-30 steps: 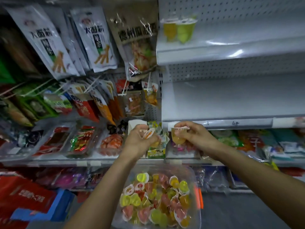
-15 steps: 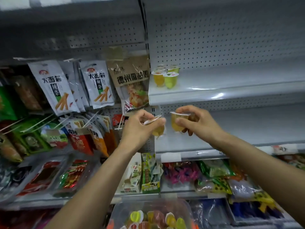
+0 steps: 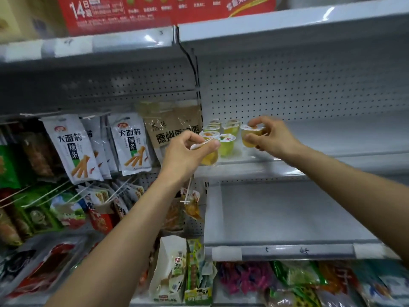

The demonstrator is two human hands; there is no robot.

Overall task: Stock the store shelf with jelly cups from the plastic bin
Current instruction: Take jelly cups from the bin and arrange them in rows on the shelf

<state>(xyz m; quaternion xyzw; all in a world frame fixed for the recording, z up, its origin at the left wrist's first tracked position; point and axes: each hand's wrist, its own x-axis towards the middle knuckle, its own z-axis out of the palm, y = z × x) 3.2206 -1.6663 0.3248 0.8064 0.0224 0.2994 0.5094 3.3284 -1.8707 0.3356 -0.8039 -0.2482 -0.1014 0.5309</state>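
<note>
My left hand [image 3: 188, 151] pinches a yellow jelly cup [image 3: 210, 157] by its foil lid, just in front of the white shelf's [image 3: 309, 149] left end. Over that same shelf, my right hand [image 3: 270, 136] holds another yellow jelly cup [image 3: 251, 135]. Between the two hands, several yellow and green jelly cups [image 3: 225, 138] stand in a cluster on the shelf near the pegboard back. The plastic bin is out of view.
Hanging snack bags [image 3: 130, 145] fill the pegs to the left. A brown bag [image 3: 174, 131] hangs right beside the cup cluster. An unstocked white shelf [image 3: 287, 213] lies below, with packaged snacks [image 3: 287, 280] under it. A red box [image 3: 155, 9] sits on top.
Both hands have risen from above the bin to the upper shelf, each carrying a cup. The bin has dropped out of view as my head tilted up.
</note>
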